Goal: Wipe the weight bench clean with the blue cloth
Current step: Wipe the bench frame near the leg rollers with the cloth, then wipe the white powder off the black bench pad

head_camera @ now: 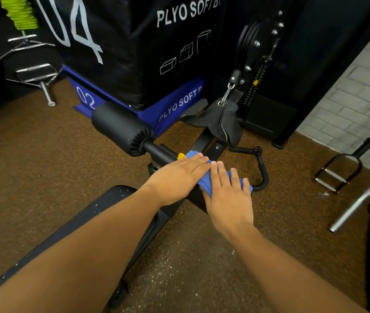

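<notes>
A: Status? Which step is this?

B: Mid-wipe, by the look of it. Blue cloth (222, 177) sits bunched at the far end of the weight bench (93, 213), on the frame just before the black foam roller (120, 128). Left hand (177, 177) lies flat on it, fingers straight, pressing. Right hand (229, 195) also flat, fingers extended over the cloth's near side. Neither hand grips; both just press down.

A: Pad done?

B: Doubtful. White specks show on the pad near the left forearm. Floor beside the bench is dusty too.

A: Next move?

B: Likely a pull back along the pad toward the person, keeping pressure. Needs the cloth spread wider; bunched, it covers little.

A: Clearance?

B: Tight ahead: roller just beyond the fingers, plyo box (134, 53) behind it, cable handle (258, 168) near the right hand. Pad edge drops off on both sides. Open floor lies left of the bench; silver bar (360, 199) is well apart on the right.
</notes>
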The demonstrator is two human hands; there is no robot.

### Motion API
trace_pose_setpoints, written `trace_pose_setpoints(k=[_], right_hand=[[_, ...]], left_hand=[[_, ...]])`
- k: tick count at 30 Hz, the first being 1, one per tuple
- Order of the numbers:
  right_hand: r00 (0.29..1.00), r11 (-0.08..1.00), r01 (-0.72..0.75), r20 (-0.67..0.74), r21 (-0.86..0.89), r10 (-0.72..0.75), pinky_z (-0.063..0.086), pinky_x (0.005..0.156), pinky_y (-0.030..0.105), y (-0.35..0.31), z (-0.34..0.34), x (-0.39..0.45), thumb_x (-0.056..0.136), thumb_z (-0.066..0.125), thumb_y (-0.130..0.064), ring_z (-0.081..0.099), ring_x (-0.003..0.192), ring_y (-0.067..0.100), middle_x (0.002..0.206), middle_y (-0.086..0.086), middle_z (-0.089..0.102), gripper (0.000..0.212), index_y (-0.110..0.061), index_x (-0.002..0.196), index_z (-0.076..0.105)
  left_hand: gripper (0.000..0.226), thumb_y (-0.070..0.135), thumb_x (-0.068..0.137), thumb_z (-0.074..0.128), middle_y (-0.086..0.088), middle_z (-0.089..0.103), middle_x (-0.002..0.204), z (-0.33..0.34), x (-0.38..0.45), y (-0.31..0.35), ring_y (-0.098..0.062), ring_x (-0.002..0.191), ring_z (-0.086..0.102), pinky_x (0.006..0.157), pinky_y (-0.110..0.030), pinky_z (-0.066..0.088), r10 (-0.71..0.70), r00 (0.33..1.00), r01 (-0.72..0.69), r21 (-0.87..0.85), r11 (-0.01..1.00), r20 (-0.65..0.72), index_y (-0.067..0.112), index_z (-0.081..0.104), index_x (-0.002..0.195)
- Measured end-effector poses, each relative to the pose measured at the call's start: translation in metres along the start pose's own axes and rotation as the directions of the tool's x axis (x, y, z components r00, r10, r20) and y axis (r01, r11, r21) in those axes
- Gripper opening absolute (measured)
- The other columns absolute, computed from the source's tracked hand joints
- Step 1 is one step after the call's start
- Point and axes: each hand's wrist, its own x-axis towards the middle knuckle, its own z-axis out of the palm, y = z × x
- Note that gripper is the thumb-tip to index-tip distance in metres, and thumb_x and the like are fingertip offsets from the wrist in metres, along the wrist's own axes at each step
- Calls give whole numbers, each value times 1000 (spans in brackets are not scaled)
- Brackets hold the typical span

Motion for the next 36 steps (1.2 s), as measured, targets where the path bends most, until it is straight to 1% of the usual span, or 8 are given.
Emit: trace_pose_setpoints(k=[5, 8, 13, 19, 24, 28, 31, 36], right_hand=[[1000, 962, 11, 2, 274, -12, 34, 109, 45, -6, -19, 4, 94, 46, -38, 42, 132, 26, 143, 7, 46, 57, -13, 144, 34], [997, 801, -17, -47, 598, 55, 51, 83, 35, -16, -41, 10, 87, 59, -39, 61, 97, 14, 112, -2, 62, 48, -20, 129, 46], [999, 473, -34, 37, 881, 3, 46, 58, 16, -47, -68, 17, 87, 64, -34, 61, 74, 0, 86, -12, 62, 57, -38, 137, 37], [973, 173, -183, 204, 968, -111, 52, 86, 35, -95, -67, 19, 96, 52, -25, 63, 91, 1, 91, -18, 66, 26, -49, 91, 57], [935, 76, -316, 324, 946, -146, 47, 99, 41, -130, -44, 14, 98, 48, -26, 60, 107, 15, 113, -1, 64, 20, -28, 117, 55], [928, 57, -357, 361, 932, -86, 44, 98, 36, -146, -27, 13, 99, 47, -24, 59, 102, 16, 104, -1, 62, 27, -19, 125, 54], [940, 135, -332, 340, 934, -38, 41, 98, 32, -153, -9, 14, 98, 47, -28, 57, 111, 20, 117, 6, 61, 36, -16, 132, 51], [946, 339, -299, 325, 892, -19, 36, 88, 28, -159, 14, 8, 100, 42, -34, 52, 104, 17, 121, 5, 57, 44, -18, 141, 41]], left_hand=[[44, 5, 89, 53, -12, 53, 132, -27, 0, 2, -26, 122, 49, 104, -40, 40, 70, 997, -71, -33, 997, -43, 11, 47, 132], [41, 10, 87, 54, -7, 56, 118, -62, -1, 2, -23, 104, 52, 88, -39, 44, 105, 993, -105, -4, 994, -52, 13, 50, 127], [29, 17, 86, 42, -3, 56, 102, -115, -18, -1, -17, 86, 48, 78, -31, 37, 114, 988, -113, 11, 993, -100, 14, 53, 113], [42, 29, 90, 48, -9, 52, 129, -105, -77, -21, -24, 115, 50, 96, -43, 42, -146, 947, 138, -49, 989, -286, 12, 47, 129], [57, 41, 94, 43, -8, 39, 148, -67, -136, -22, -23, 136, 35, 108, -45, 34, -460, 796, 437, -151, 887, -394, 12, 35, 143], [65, 47, 92, 38, -5, 28, 155, -29, -186, -21, -23, 143, 24, 113, -45, 26, -746, 550, 719, -243, 652, -375, 15, 25, 147], [66, 49, 94, 35, -3, 22, 157, -2, -227, -17, -21, 145, 17, 115, -47, 23, -881, 350, 839, -311, 446, -320, 18, 18, 150], [68, 50, 96, 33, 1, 7, 161, 41, -276, -1, -18, 147, 0, 118, -47, 12, -962, 189, 922, -300, 243, -200, 20, 8, 152]])
